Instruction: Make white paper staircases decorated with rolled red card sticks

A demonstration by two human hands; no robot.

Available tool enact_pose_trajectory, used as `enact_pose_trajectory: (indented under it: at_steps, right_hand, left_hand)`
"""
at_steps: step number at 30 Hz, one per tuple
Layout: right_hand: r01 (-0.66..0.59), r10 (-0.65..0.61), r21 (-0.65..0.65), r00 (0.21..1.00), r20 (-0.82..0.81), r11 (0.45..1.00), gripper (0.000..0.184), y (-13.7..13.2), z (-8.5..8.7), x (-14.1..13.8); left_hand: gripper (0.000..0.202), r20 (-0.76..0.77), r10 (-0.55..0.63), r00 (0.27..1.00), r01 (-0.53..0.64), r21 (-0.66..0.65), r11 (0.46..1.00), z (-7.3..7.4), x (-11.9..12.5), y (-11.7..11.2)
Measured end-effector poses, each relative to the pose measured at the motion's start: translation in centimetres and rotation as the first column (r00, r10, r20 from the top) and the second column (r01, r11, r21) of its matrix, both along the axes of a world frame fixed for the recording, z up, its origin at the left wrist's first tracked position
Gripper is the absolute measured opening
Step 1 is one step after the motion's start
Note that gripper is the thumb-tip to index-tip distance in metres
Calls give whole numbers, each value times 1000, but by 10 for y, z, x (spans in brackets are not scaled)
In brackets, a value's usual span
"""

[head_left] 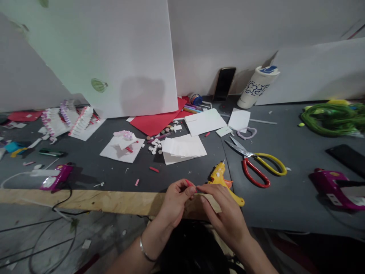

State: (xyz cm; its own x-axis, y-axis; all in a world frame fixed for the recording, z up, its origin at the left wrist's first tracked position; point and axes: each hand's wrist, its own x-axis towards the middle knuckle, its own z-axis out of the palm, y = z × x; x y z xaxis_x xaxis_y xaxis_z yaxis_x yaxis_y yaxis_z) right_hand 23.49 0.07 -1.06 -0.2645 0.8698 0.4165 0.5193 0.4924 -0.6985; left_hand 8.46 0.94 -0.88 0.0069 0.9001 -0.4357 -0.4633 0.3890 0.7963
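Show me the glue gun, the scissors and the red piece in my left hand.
Glue gun (219, 169): head view, on its yellow body.
Scissors (249, 154): head view, where the blades cross.
Red piece (188, 183): head view, on its visible part.

Left hand (174, 201) is hiding part of red piece (188, 183), 6 o'clock. Right hand (224, 207) is covering part of glue gun (218, 174), 4 o'clock. Frame edge is cutting off green bundle (333, 110), 3 o'clock.
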Motion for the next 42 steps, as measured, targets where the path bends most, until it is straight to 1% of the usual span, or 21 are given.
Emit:
enact_pose_trajectory:
  at_steps: [3,8,12,16,17,18,19,20,21,22,23,25,26,27,28,29,31,33,37,39,42]
  right_hand:
    - [-2,0,80,999,34,997,18,1,-3,-2]
    - [29,-49,215,995,86,976,13,2,-4,-6]
    - [-6,-16,272,997,81,962,6,5,-1,-8]
    - [-30,3,286,996,94,958,8,11,1,-9]
    - [-25,-3,281,995,99,960,8,13,2,-8]
    - [-15,-16,274,994,109,962,7,15,3,-8]
    - [-5,-30,270,992,125,963,6,17,3,-8]
    - [3,-44,269,988,146,963,6,20,4,-8]
    - [7,-55,270,984,169,963,6,22,5,-8]
    - [4,-58,272,980,191,962,7,25,5,-9]
    - [-7,-53,272,976,213,962,8,27,6,-10]
    - [-34,-33,260,968,250,965,9,31,7,-14]
    - [-47,-22,254,964,265,966,10,32,7,-17]
    - [-61,-11,248,961,277,967,11,33,8,-19]
    - [-73,1,241,958,287,968,12,35,8,-22]
    - [-83,12,234,957,291,969,13,36,8,-24]
    - [-99,30,218,954,300,971,14,40,7,-27]
    - [-109,43,195,948,316,975,12,46,5,-27]
    - [-64,-5,168,925,379,984,11,65,-1,-24]
    - [-34,-41,172,911,411,985,13,77,-3,-26]
    - [-29,-55,179,895,442,983,15,93,-4,-32]
  left_hand:
    - [46,19,-9,1000,10,-20,1000,0,1,-2]
    - [50,96,-27,995,34,-74,997,-1,1,-5]
    - [50,155,-36,987,55,-120,991,-3,-1,-7]
    - [51,191,-95,977,113,-86,990,-6,-6,-8]
    - [53,161,-96,982,106,-54,993,-7,-8,-7]
    - [54,84,-75,994,75,-3,997,-8,-11,-7]
    - [54,-47,-31,998,34,73,997,-9,-15,-6]
    - [50,-222,36,974,3,175,985,-9,-19,-4]
    - [43,-410,114,905,13,294,956,-10,-24,-3]
    - [33,-576,194,794,70,404,912,-10,-28,-2]
    - [25,-697,268,665,162,485,859,-9,-31,0]
    - [13,-811,389,437,361,554,751,-9,-36,2]
    - [11,-827,436,356,432,559,708,-9,-38,3]
    - [12,-829,472,299,478,558,678,-9,-38,4]
    - [13,-828,494,265,502,556,662,-9,-38,5]
    - [14,-826,504,253,509,556,656,-9,-39,6]
    - [14,-827,490,275,499,558,663,-11,-39,9]
    - [12,-841,435,322,469,541,698,-13,-42,14]
    - [8,-868,316,384,301,441,845,-22,-48,31]
    - [7,-873,292,390,220,396,892,-26,-50,40]
    - [8,-888,277,367,183,361,914,-32,-51,51]
